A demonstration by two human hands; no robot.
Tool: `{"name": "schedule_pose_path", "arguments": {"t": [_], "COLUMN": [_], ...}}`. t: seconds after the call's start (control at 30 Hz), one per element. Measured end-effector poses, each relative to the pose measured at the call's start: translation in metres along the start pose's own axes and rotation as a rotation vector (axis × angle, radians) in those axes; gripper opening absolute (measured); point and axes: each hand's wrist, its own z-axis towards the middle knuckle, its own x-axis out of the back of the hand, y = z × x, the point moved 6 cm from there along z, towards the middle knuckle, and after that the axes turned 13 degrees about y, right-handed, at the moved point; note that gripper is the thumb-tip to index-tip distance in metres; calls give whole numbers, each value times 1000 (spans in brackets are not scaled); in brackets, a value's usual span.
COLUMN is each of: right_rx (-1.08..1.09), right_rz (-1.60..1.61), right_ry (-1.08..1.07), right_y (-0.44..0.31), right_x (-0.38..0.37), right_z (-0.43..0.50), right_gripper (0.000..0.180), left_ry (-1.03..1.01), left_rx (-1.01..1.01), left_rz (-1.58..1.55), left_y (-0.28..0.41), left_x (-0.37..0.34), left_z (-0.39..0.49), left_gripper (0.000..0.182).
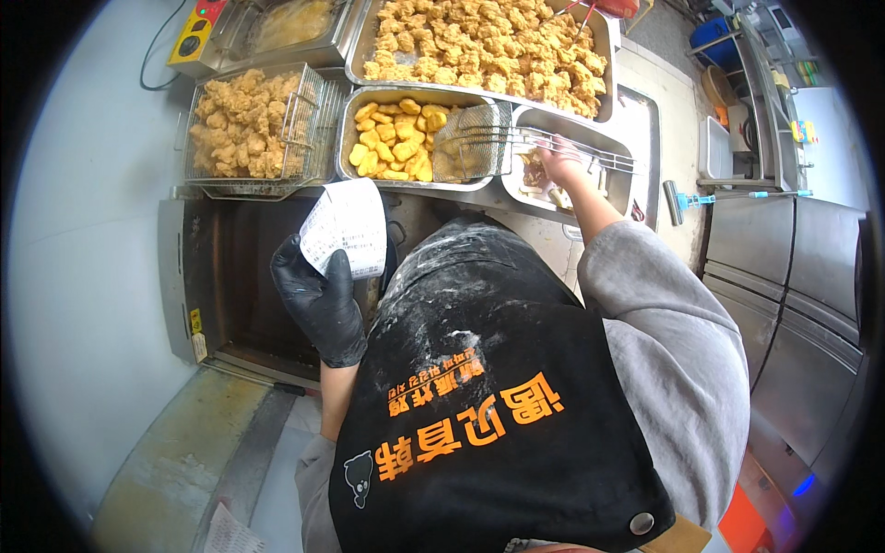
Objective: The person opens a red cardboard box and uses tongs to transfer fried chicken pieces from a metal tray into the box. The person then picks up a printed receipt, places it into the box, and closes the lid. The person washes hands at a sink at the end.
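My left hand, in a black glove, pinches a printed paper slip between thumb and fingers. My bare right hand reaches over a small steel tray at the right, its fingers partly hidden under the wire handles of a mesh strainer; whether it grips anything cannot be told. The mesh strainer lies across a steel pan of golden nuggets. Left of that, a wire basket holds fried chicken pieces. A large tray of fried chicken stands behind, with red-handled tongs at its right end.
A fryer with bubbling oil and a control box stands at the back left. Below the basket is a dark open cabinet. Steel refrigerator doors and a blue squeegee are at the right.
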Motion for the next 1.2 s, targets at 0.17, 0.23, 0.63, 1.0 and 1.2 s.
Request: {"name": "schedule_pose_path", "arguments": {"t": [0.17,0.23,0.63,1.0,1.2], "right_rx": [35,136,242,64,-149], "right_rz": [61,34,-341,-208,618], "right_ry": [128,124,-151,-276,-709], "right_y": [4,-5,-30,-10,-52], "right_x": [9,9,-7,6,52], "right_z": [2,5,10,-19,-73], "right_gripper": [40,31,50,67,35], "left_ry": [17,12,-14,-70,14], "left_rx": [-26,-29,-36,-45,13], "left_rz": [65,62,100,79,7], "left_y": [0,0,0,-4,-14], "left_x": [0,-2,-6,-6,4], "left_z": [0,0,-4,0,3], "left_gripper": [56,55,52,50,48]}}
